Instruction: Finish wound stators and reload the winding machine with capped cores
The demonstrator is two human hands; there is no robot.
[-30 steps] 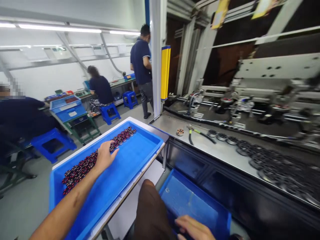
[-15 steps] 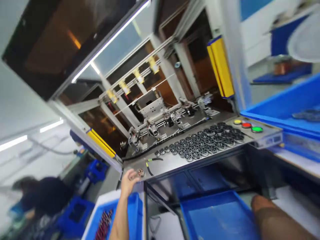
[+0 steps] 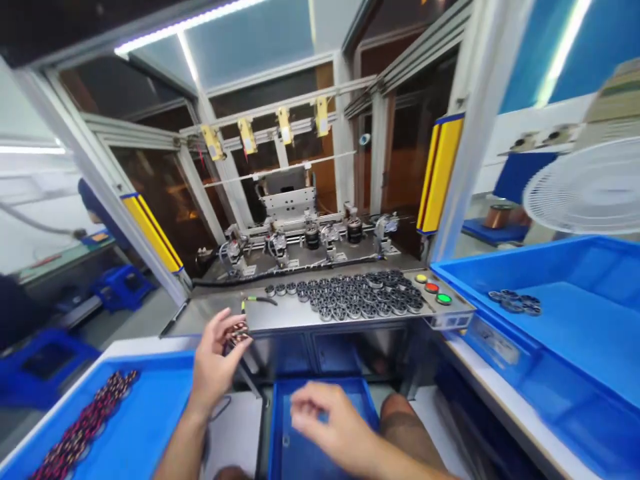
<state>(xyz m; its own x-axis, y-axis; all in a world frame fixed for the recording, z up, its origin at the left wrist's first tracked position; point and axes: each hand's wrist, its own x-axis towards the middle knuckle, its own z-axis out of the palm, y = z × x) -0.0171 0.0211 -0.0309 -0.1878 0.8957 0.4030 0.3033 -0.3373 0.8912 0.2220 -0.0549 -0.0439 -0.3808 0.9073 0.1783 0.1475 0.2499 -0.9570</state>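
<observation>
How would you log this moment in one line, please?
left hand: pinches wound part | right hand: empty, over blue bin | steel shelf: black ring parts

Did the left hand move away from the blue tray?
Yes. The left hand left the blue tray, going forward to the steel table edge.

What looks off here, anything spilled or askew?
Nothing damaged or spilled. The black rings lie loose on the steel shelf, not trayed, and pliers sit beside them. The left hand holds a small wound part.
</observation>
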